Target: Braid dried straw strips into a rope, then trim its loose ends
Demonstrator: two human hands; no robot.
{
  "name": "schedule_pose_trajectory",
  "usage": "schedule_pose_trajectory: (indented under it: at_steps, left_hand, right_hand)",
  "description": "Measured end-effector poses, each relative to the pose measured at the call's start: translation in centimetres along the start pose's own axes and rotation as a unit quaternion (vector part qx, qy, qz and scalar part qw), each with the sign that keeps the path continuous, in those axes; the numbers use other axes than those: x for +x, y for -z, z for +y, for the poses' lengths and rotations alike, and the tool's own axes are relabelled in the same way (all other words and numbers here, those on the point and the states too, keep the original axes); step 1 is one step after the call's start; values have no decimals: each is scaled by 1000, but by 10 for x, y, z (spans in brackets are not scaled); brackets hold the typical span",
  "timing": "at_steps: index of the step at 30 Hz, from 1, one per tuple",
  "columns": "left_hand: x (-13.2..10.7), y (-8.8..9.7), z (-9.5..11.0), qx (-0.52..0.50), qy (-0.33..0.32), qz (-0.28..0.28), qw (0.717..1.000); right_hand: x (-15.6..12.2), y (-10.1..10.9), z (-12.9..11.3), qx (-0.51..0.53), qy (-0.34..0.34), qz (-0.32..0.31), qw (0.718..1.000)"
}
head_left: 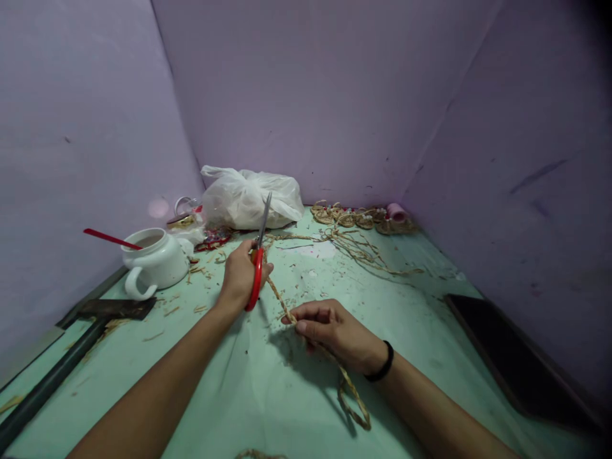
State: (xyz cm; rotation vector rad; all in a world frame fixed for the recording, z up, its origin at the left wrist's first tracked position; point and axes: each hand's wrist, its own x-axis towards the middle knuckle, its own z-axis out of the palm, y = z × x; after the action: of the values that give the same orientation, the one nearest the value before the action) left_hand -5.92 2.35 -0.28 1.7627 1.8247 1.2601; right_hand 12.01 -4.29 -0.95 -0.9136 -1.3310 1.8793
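Note:
My left hand [239, 277] is closed around a pair of scissors [258, 280] with red handles, whose blades point up and away from me. A braided straw rope [273, 290] runs from beside the left fingers down to my right hand [335, 331]. Thumb and fingertips of the right hand pinch this rope, and its tail loops over the table below the wrist. Whether the left fingers also grip the rope's upper end is hard to make out. More rope strands [363, 252] lie loose farther back.
Left stands a white pot [160, 264] with a red stick [112, 238], near a dark-handled hammer-like tool [102, 319]. A white plastic bag [251, 201] sits at the back wall, coiled straw pieces [347, 218] and a pink spool [396, 212] to its right. A dark flat panel [514, 360] lies right.

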Motion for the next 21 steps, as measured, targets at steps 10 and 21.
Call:
schedule_pose_trajectory:
  at_steps: [10, 21]
  left_hand:
    - [-15, -23, 23, 116, -34, -18, 993]
    - [-23, 12, 23, 122, -142, -74, 979]
  right_hand:
    - [-5, -10, 2, -8, 102, 44, 994]
    - [1, 13, -20, 118, 78, 146, 979]
